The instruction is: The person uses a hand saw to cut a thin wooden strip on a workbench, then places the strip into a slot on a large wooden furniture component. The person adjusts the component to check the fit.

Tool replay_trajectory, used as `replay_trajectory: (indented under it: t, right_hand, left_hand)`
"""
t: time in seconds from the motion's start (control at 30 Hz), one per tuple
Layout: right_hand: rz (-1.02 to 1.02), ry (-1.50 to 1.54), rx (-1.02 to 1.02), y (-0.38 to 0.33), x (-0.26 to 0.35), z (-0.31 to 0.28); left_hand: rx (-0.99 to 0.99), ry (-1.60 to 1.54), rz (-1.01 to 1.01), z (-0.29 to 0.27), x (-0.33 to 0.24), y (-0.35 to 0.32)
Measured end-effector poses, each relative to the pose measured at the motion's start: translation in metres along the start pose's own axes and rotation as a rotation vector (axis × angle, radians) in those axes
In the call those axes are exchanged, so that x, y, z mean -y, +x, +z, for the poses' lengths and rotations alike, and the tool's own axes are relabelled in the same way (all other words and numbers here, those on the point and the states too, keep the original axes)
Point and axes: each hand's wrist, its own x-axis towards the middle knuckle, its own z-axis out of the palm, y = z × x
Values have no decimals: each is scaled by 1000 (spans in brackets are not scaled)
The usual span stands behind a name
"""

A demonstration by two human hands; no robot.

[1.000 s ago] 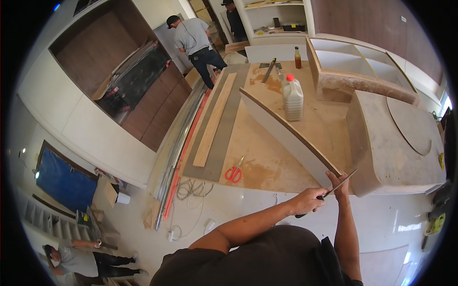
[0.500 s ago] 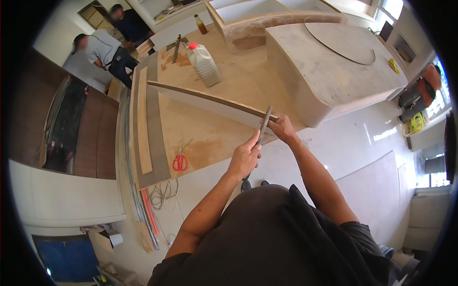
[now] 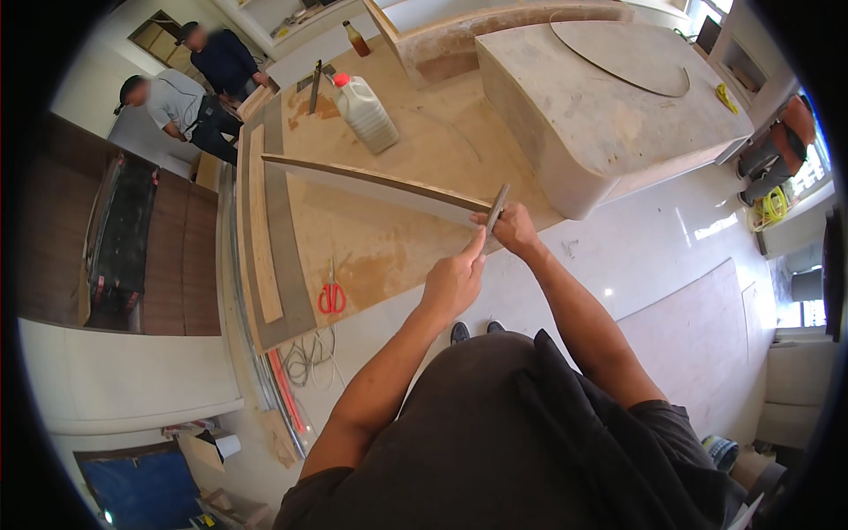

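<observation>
My left hand (image 3: 452, 284) is closed round a file, with a finger stretched along its flat grey blade (image 3: 499, 205). The blade slants upward across the near end of a long, narrow board (image 3: 380, 181). This board has a dark strip along its top edge and a pale side, and it stands on edge over the wooden tabletop (image 3: 353, 221). My right hand (image 3: 517, 231) grips the board's near end, close beside the blade; its fingertips are partly hidden. Red-handled scissors (image 3: 332, 299) lie near the table's front left.
A white jug with a red cap (image 3: 366, 115) and a brown bottle (image 3: 356, 40) stand farther back. A rounded pale cabinet piece (image 3: 609, 106) occupies the right. Cables (image 3: 309, 360) lie below the table's edge. Two people (image 3: 199, 88) are at far left, another (image 3: 786, 146) at right.
The file blade has tilted and shifted slightly across the board's end, and my left hand has turned with it. My right hand stays on the board. The whole view has shifted a little.
</observation>
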Motion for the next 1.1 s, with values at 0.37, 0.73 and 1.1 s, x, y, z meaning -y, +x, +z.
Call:
replay_trajectory:
  t: [0.37,0.73,1.1]
  right_hand:
    - [95,-69,66,1,-10,-2]
    - [69,-62,73,-1,31,-13]
    - [-8,-45,12,2,-3,-4]
  left_hand:
    - [43,12,-59,3,-5,1]
    - [-52,22,18,10,4,-3]
    - [-81,-19,67,9,11,3]
